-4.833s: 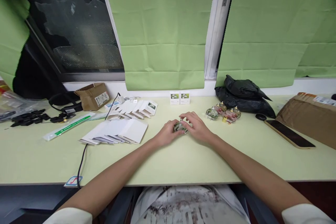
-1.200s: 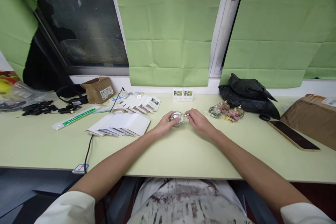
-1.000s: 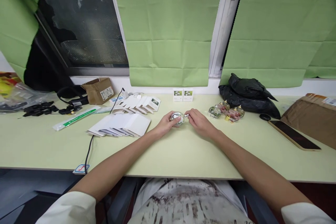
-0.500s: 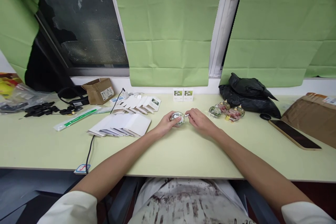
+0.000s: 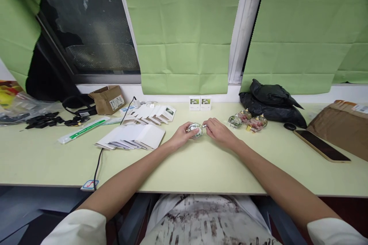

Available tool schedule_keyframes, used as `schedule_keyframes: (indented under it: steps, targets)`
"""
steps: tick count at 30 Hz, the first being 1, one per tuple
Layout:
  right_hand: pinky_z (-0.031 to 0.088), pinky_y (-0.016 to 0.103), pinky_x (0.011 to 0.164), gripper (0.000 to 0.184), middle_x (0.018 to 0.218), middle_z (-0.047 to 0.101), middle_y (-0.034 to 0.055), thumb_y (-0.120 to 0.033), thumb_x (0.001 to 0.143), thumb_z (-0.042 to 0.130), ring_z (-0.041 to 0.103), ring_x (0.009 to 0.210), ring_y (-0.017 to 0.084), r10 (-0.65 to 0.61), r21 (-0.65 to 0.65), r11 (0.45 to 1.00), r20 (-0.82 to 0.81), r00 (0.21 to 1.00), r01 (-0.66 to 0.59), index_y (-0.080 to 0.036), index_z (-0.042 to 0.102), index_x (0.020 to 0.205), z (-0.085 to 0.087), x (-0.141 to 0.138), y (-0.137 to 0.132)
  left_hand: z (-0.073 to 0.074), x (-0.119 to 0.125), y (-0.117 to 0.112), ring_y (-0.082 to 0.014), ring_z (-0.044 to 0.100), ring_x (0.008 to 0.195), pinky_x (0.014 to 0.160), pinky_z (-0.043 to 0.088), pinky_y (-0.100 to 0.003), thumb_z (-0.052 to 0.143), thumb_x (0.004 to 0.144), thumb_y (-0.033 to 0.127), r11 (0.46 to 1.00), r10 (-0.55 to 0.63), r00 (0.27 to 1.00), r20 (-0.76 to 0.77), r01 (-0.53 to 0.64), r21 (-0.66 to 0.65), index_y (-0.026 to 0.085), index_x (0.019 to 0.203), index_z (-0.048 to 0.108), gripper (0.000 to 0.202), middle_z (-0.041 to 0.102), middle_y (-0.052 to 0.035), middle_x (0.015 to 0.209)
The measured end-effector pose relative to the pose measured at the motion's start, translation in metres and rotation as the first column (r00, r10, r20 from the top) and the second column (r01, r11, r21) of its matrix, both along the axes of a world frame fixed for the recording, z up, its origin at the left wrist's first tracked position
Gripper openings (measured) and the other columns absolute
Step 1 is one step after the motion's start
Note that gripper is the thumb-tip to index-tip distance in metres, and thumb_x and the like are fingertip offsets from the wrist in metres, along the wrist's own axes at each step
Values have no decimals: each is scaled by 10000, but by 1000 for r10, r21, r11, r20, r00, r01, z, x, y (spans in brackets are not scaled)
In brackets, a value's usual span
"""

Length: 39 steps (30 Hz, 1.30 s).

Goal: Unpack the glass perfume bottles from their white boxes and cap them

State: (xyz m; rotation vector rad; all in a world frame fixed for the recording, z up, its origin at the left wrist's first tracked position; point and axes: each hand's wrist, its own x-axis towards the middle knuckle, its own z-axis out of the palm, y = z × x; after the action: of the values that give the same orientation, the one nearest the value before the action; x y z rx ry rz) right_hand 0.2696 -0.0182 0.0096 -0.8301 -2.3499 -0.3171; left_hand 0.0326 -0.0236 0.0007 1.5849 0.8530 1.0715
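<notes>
A small round clear glass bottle (image 5: 198, 128) lies tilted sideways above the table, its narrow silvery neck pointing right. My left hand (image 5: 183, 136) is closed around its body, with the thumb across the front. The fingertips of my right hand (image 5: 217, 130) pinch the end of the neck; whether a separate cap or stopper is there is too small to tell. Just behind stand two small white boxes (image 5: 200, 103) with green pictures, side by side. To the right lie several similar round bottles (image 5: 247, 119) with pink, green and gold parts.
Folded white cartons (image 5: 132, 136) lie in stacks at left, near a black cable (image 5: 98, 164). Further left are a brown box (image 5: 107, 99) and a green-white strip packet (image 5: 84, 130). Black plastic bags (image 5: 270, 101), a phone (image 5: 322, 145) and a cardboard parcel (image 5: 342, 126) lie at right.
Both hands keep the same hold on the bottle, with hardly any visible movement. The whole view has shifted very slightly.
</notes>
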Motion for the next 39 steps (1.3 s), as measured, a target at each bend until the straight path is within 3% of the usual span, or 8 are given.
schedule_keyframes:
  steps: [17, 26, 39]
  targets:
    - [458, 432, 861, 200, 1020, 628, 118, -134, 1034, 418, 551, 980, 307, -82, 65, 995, 92, 992, 76, -184, 578, 1143, 12, 0, -3, 6, 6, -2, -186, 617, 867, 814, 476, -303, 844, 756, 556, 999, 44, 999, -30, -44, 3, 170, 973, 662, 479, 688, -33, 954]
    - [429, 459, 820, 138, 960, 599, 138, -92, 994, 456, 507, 921, 330, -212, 158, 970, 185, 960, 184, -170, 569, 1008, 15, -9, -8, 14, 10, -8, -163, 560, 785, 737, 431, -287, 825, 754, 597, 996, 92, 995, -48, -91, 25, 175, 873, 610, 489, 625, -1, 838]
    - [399, 455, 735, 87, 933, 582, 167, -107, 984, 522, 466, 871, 332, -322, 188, 938, 174, 930, 290, -155, 594, 976, 8, -25, -16, 11, 5, -1, -191, 608, 853, 796, 477, -302, 822, 775, 551, 995, 88, 995, -47, -85, 61, 169, 950, 662, 449, 678, -33, 914]
